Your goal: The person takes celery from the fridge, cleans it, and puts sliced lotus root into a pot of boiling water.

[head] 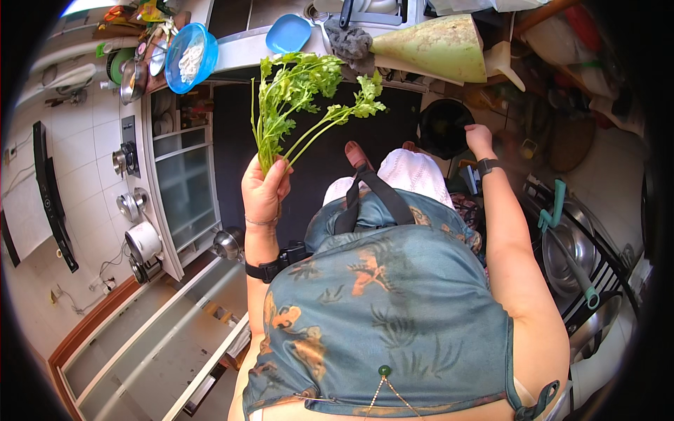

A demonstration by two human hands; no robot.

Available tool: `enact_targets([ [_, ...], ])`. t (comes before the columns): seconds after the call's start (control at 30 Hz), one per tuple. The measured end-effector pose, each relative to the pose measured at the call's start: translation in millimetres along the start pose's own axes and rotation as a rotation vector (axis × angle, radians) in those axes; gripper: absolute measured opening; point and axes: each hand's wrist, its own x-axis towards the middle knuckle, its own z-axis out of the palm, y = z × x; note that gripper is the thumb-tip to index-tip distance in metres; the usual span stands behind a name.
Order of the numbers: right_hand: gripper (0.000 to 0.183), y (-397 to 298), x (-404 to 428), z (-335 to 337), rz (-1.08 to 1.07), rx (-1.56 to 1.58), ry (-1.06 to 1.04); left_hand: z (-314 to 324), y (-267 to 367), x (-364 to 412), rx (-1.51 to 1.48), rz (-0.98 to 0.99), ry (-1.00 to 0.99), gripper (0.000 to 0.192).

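My left hand [267,184] grips a bunch of leafy green herb stalks [295,94], celery or coriander by the look of it. The stems are pinched between thumb and fingers, and the leaves fan out toward the counter. On the other side, my right hand [478,141] is at the edge of a round bin lined with a black bag [446,129]. Its fingers are curled, and whether anything is between them cannot be seen. The inside of the bin is dark.
On the counter are a blue bowl with white pieces [191,58], a blue plastic dish [288,33], a grey cloth [352,44] and a large pale-green gourd-like object [432,47]. A rack with metal basins [568,252] stands at the right. Frosted cabinet doors [187,184] line the left.
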Motion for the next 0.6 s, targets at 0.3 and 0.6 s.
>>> enact_targets([
  [0.3, 0.038, -38, -39, -15, -0.164, -0.161, -0.05, 2, 3, 0, 0.106, 0.017, -0.076, 0.017],
  [0.6, 0.042, -186, -145, -64, -0.607, 0.506, -0.502, -1, 1, 3, 0.379, 0.102, -0.172, 0.017],
])
